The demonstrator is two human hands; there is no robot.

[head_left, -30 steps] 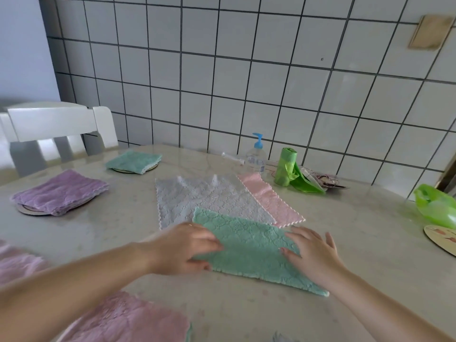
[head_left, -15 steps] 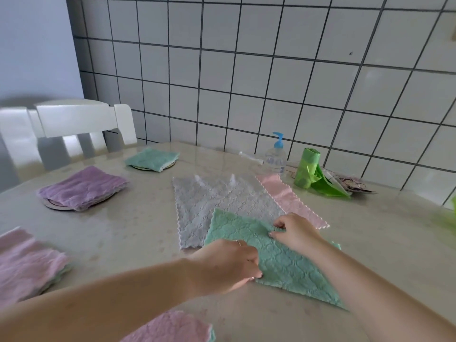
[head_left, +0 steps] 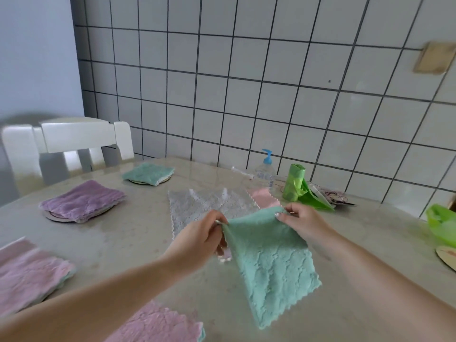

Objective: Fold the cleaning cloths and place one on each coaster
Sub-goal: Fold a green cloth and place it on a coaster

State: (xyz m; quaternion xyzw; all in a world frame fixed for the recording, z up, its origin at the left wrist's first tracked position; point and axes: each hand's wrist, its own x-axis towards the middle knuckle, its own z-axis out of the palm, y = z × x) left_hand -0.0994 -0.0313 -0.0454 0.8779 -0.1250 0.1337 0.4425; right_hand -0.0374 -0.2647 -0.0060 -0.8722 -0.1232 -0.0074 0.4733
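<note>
Seven cloths: two green (head_left: 271,262) (head_left: 148,172), one purple (head_left: 81,201), one grey (head_left: 209,206), three pink (head_left: 262,197) (head_left: 27,270) (head_left: 158,324). Three coasters show (head_left: 55,215) (head_left: 140,181) (head_left: 446,255). One chair (head_left: 71,139), one pump bottle (head_left: 265,169), one green bag roll (head_left: 293,186), two hands (head_left: 199,238) (head_left: 303,223).

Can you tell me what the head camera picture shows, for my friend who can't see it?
Two hands, left and right, pinch the top corners of a teal cloth and lift it above a table. Behind it lie a flat grey cloth and a pink cloth. Farther left, a folded purple cloth and a folded teal cloth each sit on a coaster.
</note>
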